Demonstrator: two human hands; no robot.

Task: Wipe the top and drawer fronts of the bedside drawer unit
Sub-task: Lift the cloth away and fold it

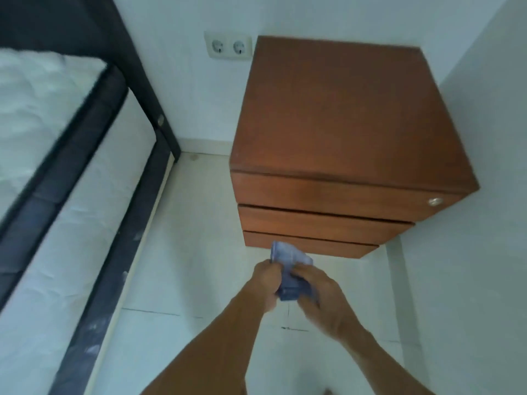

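Note:
A brown wooden bedside drawer unit stands in the room's corner, seen from above. Its bare top fills the upper right, and three shut drawer fronts stack below it. The top drawer carries a small round lock at its right end. A folded blue cloth is bunched between both hands, in front of and below the lowest drawer, above the floor. My left hand grips its left side and my right hand grips its right side. Neither hand touches the unit.
A bed with a white mattress and dark frame runs along the left. A double wall socket sits left of the unit. White walls close the unit's back and right side. Pale tiled floor lies between bed and unit.

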